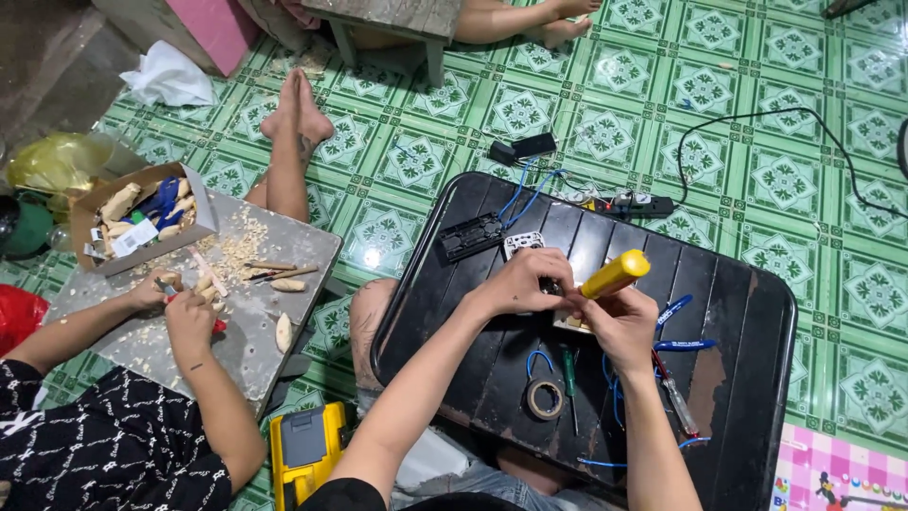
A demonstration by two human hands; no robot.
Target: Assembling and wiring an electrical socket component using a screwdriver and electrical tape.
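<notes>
Right hand (619,322) clenched on yellow-handled screwdriver (615,274), handle up and right, shaft hidden, long axis slanting down-left toward part between hands. Left hand (525,281) gripping small white part (570,323), mostly hidden; hands touching over it. Both equally near. Tape roll (545,398) and green tool (569,367) on counter (738,312) just below hands; blue pens (676,326) right. Co-worker's hands (180,303) well left, separate.
</notes>
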